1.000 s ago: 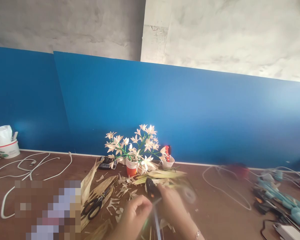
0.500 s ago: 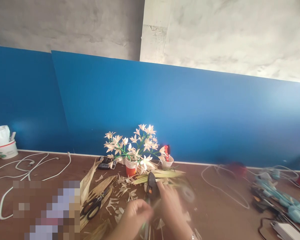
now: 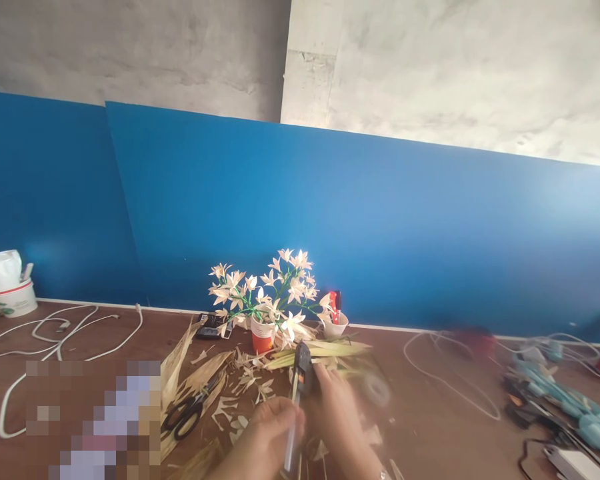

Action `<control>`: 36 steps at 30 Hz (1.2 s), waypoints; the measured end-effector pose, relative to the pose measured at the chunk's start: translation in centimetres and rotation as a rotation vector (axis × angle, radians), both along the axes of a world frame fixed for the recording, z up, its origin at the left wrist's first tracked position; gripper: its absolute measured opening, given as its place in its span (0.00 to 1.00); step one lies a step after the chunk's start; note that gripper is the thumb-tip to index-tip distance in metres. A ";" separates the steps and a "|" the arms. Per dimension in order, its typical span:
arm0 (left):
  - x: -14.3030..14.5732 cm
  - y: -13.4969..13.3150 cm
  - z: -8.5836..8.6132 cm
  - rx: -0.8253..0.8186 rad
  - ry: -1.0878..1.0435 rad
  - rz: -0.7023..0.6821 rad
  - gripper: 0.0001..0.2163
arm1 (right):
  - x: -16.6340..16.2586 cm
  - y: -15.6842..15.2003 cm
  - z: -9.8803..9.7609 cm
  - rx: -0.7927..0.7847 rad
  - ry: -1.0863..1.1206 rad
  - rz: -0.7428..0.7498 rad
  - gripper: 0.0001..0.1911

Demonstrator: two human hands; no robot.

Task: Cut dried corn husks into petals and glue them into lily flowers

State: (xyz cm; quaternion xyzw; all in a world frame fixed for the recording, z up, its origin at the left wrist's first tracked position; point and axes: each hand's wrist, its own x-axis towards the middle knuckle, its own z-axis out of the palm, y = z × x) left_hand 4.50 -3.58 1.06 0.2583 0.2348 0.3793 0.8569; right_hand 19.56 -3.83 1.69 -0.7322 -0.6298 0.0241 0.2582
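Note:
My left hand (image 3: 267,433) is low in the middle, its fingertips pinched together on a thin pale strip (image 3: 295,387). A translucent strip (image 3: 290,450) runs down beside those fingers; whether they grip it too is unclear. To the right, my right hand (image 3: 343,413) curls against a black tool with an orange mark (image 3: 303,367), whose kind I cannot make out. Its fingers are partly hidden and slightly blurred. Cut pieces of pale husk (image 3: 247,380) lie around both hands. Black-handled scissors (image 3: 183,417) rest on dry husks to the left.
Pale husk flowers (image 3: 295,290) on green stems stand in a red and white cup (image 3: 263,337). Behind the hands are long yellow-green husks (image 3: 325,348) and a small white bowl (image 3: 336,325). White cables (image 3: 55,347) lie left; bluish material (image 3: 580,400) lies right.
My left hand has shifted slightly, and the pale strip and translucent strip now show more clearly at its fingers. My right hand and the black tool stay almost in place.

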 end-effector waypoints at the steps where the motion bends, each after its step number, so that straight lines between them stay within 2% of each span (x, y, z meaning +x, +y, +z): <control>1: 0.0 0.0 0.0 -0.023 -0.015 -0.001 0.11 | 0.0 0.0 -0.1 0.005 0.008 -0.002 0.09; 8: 0.3 -0.2 -0.3 -0.131 -0.128 0.002 0.11 | -0.5 -0.1 -0.2 -0.039 0.090 0.002 0.08; 16: 0.0 0.1 0.4 0.165 0.141 0.070 0.08 | -0.2 0.1 -0.6 -0.042 0.033 -0.059 0.09; 25: 0.1 -0.1 0.0 -0.066 -0.064 0.016 0.12 | -0.8 -0.1 -0.6 -0.009 0.039 -0.053 0.07; 28: 0.1 0.0 0.1 -0.098 -0.060 -0.020 0.13 | -0.9 -0.4 -0.2 -0.004 0.077 -0.032 0.08; 30: -0.2 0.5 0.2 -0.059 0.018 -0.018 0.13 | -0.5 -0.3 0.0 -0.006 0.118 -0.013 0.10; 32: -0.6 1.5 0.3 0.064 0.186 0.077 0.11 | 0.3 -0.1 0.0 -0.017 0.164 0.003 0.10; 36: -1.8 3.6 0.3 0.405 0.651 0.433 0.12 | 1.9 0.4 -0.2 -0.036 0.285 0.068 0.04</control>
